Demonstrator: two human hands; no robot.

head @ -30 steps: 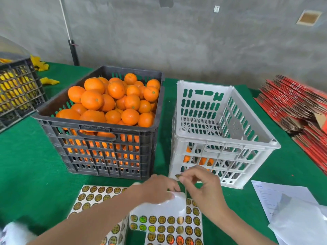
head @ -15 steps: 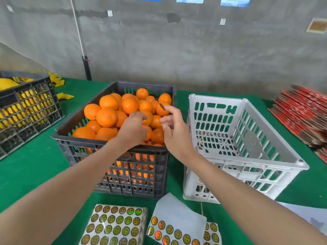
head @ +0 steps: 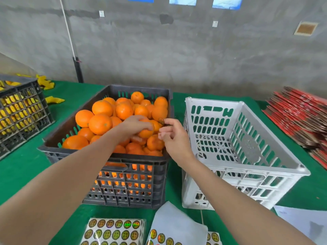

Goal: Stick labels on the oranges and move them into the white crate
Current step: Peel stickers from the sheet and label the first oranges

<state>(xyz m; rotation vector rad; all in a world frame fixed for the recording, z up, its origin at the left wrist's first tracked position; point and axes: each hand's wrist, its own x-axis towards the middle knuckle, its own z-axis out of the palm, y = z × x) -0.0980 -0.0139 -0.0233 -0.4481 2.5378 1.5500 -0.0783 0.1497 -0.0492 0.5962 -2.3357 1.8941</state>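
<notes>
A dark grey crate (head: 123, 184) in the middle of the green table is heaped with oranges (head: 100, 123). My left hand (head: 135, 125) reaches into the heap and curls over one orange (head: 147, 130) near the crate's right side. My right hand (head: 174, 137) hovers just right of that orange and pinches a small round label (head: 161, 121) at its fingertips. The white crate (head: 247, 165) stands to the right; I see no oranges through its open top. Sheets of round labels (head: 113, 230) lie at the near edge.
A black crate (head: 19, 112) of yellow items sits at far left. Stacks of red flattened cartons (head: 300, 117) lie at far right. White paper sheets (head: 304, 225) rest at near right. A concrete wall stands behind the table.
Both hands rose from the label sheets to the grey crate. My left hand has closed over an orange, and my right hand carries a label up beside it.
</notes>
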